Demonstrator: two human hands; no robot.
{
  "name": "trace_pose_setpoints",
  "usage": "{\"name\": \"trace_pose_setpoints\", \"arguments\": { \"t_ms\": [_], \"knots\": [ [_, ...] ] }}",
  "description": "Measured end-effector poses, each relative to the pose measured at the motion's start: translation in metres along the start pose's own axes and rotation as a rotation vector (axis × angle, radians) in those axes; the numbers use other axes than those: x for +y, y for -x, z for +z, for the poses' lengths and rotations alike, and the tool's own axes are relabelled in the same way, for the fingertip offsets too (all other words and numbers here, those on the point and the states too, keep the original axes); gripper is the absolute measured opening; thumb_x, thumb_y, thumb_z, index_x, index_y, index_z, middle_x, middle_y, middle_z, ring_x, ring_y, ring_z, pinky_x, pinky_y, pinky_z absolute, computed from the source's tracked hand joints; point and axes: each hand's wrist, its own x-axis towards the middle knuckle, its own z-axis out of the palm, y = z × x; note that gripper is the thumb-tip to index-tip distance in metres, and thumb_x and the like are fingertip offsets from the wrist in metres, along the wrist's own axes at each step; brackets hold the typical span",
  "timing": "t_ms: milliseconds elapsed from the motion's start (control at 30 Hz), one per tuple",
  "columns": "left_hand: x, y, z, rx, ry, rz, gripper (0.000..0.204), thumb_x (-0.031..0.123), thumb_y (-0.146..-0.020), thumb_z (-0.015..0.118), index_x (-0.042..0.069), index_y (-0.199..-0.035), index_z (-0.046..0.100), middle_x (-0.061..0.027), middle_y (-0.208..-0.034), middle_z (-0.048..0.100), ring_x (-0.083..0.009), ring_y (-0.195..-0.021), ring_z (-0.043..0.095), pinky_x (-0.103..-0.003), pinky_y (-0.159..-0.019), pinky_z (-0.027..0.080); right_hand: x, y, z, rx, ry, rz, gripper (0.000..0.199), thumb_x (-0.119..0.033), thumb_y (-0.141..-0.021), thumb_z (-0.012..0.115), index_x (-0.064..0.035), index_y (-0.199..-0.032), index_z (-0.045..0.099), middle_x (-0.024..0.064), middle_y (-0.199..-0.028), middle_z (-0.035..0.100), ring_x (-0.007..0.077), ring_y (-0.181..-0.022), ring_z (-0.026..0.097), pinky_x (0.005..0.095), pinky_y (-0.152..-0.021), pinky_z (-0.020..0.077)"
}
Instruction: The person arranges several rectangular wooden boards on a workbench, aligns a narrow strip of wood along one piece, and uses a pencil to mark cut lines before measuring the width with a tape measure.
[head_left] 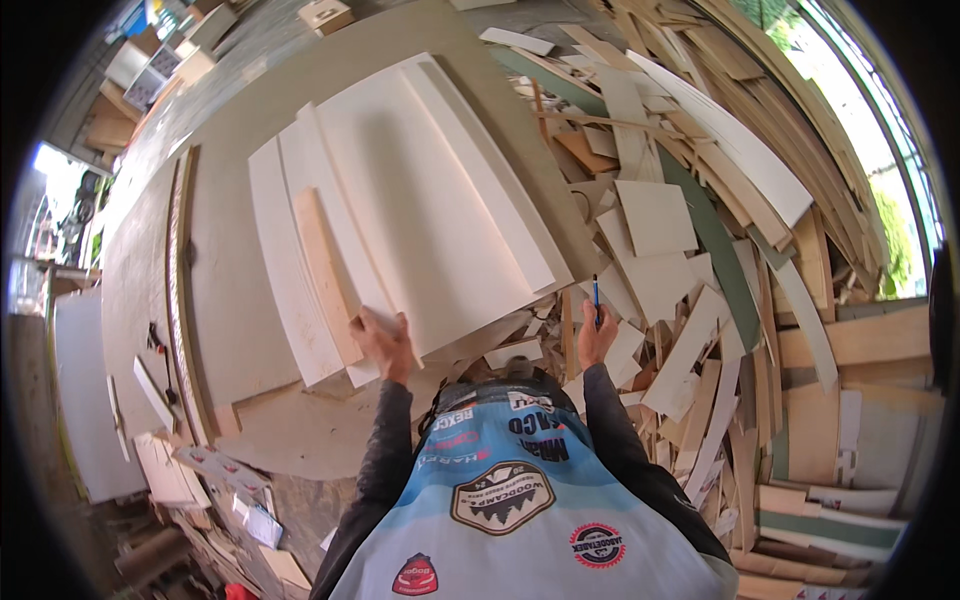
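My left hand (385,345) grips the near edge of a pale plywood board (430,210) that lies on top of a fanned stack of similar boards on a large work table (230,300). A narrower strip of light wood (325,275) lies just left of that hand. My right hand (597,335) is raised over the scrap pile to the right of the stack and holds a blue pencil (596,297) pointing upward. Both forearms wear dark sleeves.
A deep heap of wood offcuts and strips (720,250) fills the right side, with long curved laths (760,130) along the far right. A metal ruler edge (180,290) runs down the table's left side. More scraps and boxes (200,480) lie at the lower left.
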Motion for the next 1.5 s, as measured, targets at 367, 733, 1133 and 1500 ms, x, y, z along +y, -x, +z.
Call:
{"name": "trace_pose_setpoints", "arguments": {
  "t_ms": [367, 733, 1133, 1500],
  "knots": [
    [-0.019, -0.014, 0.026, 0.004, -0.272, -0.037, 0.076, 0.027, -0.084, 0.074, -0.006, -0.143, 0.040, -0.0212, -0.128, 0.043, -0.0399, -0.122, 0.041, -0.055, -0.100, 0.035, 0.011, 0.001, -0.015, -0.192, 0.044, -0.129, 0.034, -0.028, -0.096, 0.063, 0.0032, -0.082, 0.065, 0.0088, -0.067, 0.059, 0.0155, -0.062, 0.051, 0.0342, -0.059, 0.0392],
    [-0.048, -0.032, 0.001, 0.020, -0.358, -0.068, 0.077, 0.032, -0.085, 0.073, -0.004, -0.145, 0.042, -0.0178, -0.126, 0.045, -0.0373, -0.122, 0.040, -0.053, -0.101, 0.035, 0.002, -0.001, -0.010, -0.181, -0.014, -0.102, 0.032, -0.027, -0.097, 0.063, 0.0020, -0.083, 0.066, 0.0086, -0.072, 0.063, 0.0172, -0.066, 0.056, 0.0344, -0.063, 0.0426],
    [-0.050, -0.040, -0.005, 0.058, -0.408, -0.041, 0.070, 0.033, -0.086, 0.071, -0.002, -0.141, 0.048, -0.0181, -0.123, 0.048, -0.0372, -0.120, 0.043, -0.051, -0.103, 0.036, -0.009, 0.005, 0.019, -0.181, -0.054, -0.130, 0.033, -0.026, -0.099, 0.062, 0.0038, -0.086, 0.066, 0.0150, -0.083, 0.072, 0.0229, -0.075, 0.068, 0.0360, -0.070, 0.0504],
    [-0.065, -0.049, -0.029, 0.273, -0.293, -0.137, 0.071, 0.040, -0.086, 0.075, -0.002, -0.138, 0.050, -0.0213, -0.119, 0.051, -0.0397, -0.116, 0.047, -0.050, -0.099, 0.041, -0.018, 0.018, 0.035, -0.103, -0.065, -0.188, 0.028, -0.023, -0.100, 0.059, 0.0027, -0.090, 0.065, 0.0129, -0.085, 0.070, 0.0190, -0.079, 0.065, 0.0327, -0.076, 0.0504]
  ]
}}
